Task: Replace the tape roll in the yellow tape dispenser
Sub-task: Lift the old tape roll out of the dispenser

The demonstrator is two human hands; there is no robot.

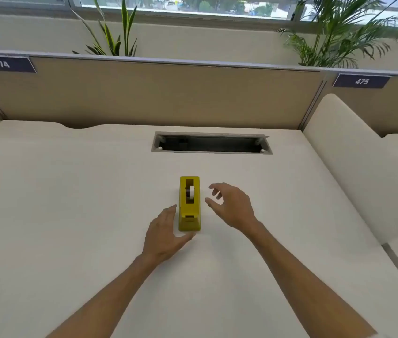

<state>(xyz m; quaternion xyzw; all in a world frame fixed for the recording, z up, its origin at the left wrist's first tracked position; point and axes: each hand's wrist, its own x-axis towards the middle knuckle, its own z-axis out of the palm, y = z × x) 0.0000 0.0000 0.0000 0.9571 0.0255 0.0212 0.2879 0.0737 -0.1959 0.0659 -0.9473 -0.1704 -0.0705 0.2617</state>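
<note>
A yellow tape dispenser [189,203] stands on the white desk [71,203], its cutter end toward me. In its slot sits a white tape roll [190,192] on a dark hub. My left hand [165,234] lies just left of the dispenser with relaxed fingers, the thumb reaching under its near end, fingertips close to its left side. My right hand [232,207] hovers to the right of the dispenser, fingers spread and loosely curved, a small gap from its side. Neither hand holds anything.
A rectangular cable slot [211,143] opens in the desk behind the dispenser. A beige partition [156,93] bounds the far edge, with plants behind it. A white side divider [353,167] rises on the right.
</note>
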